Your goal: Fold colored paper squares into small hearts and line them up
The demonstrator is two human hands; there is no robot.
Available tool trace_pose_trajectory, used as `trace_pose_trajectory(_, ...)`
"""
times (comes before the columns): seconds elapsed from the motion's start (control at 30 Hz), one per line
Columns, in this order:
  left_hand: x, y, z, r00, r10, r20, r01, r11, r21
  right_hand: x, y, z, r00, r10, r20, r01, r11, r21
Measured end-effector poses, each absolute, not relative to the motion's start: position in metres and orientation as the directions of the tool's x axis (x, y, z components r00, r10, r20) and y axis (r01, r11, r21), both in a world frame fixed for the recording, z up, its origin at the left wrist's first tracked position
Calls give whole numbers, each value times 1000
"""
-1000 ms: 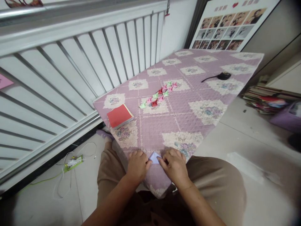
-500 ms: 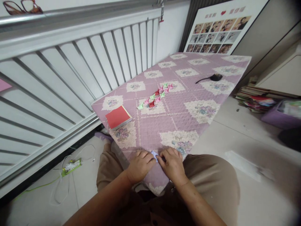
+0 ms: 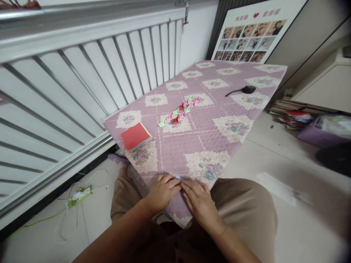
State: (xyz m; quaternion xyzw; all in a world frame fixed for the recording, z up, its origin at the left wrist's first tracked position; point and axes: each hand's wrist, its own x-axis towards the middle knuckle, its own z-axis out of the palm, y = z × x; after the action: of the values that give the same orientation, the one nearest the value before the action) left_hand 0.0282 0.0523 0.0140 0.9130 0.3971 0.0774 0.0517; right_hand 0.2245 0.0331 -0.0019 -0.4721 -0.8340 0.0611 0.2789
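Note:
My left hand (image 3: 162, 191) and my right hand (image 3: 199, 200) lie close together at the near edge of the purple quilted table (image 3: 208, 120). Both press down on a small pale blue paper (image 3: 177, 177), of which only a sliver shows between the fingertips. Their fingers are curled flat over it. A stack of square paper with a red top sheet (image 3: 135, 136) sits to the left. A row of several small folded pieces (image 3: 178, 113) in pink, green and red lies further back.
A black object with a cord (image 3: 246, 89) lies at the far right of the table. White window bars (image 3: 82, 80) run along the left. A photo board (image 3: 249, 36) leans behind. Books (image 3: 290, 115) and a purple bin (image 3: 323, 133) are on the floor at right.
The hands have drawn together over the blue paper, which showed as a folded triangle before and is now almost covered. The camera has tilted slightly.

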Motion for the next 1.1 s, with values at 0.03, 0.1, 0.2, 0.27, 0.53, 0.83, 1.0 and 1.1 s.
trace_pose_trajectory(0.03,28,52,14,672,735,88,719,-677,158,223,28,-2,-420,819,391,758,553,-345)
trace_pose_trajectory(0.1,26,52,14,667,742,64,727,-667,163,223,22,-4,-446,817,366,775,557,-300)
trace_pose_trajectory(0.2,23,53,12,661,749,49,732,-658,177,228,18,-5,-464,825,321,800,547,-248)
trace_pose_trajectory(0.27,21,53,11,661,748,52,729,-657,191,234,17,-6,-462,836,298,817,531,-225)
trace_pose_trajectory(0.53,18,55,8,653,754,69,724,-649,234,255,17,-2,-383,867,317,871,454,-189)
trace_pose_trajectory(0.83,15,57,3,666,743,63,721,-663,200,212,32,-6,-409,792,454,716,587,-379)
trace_pose_trajectory(1.0,3,56,3,701,708,86,690,-703,169,214,32,-15,-450,790,417,740,591,-321)
trace_pose_trajectory(1.1,-9,50,3,717,691,89,677,-721,147,215,30,-11,-480,799,364,753,587,-297)
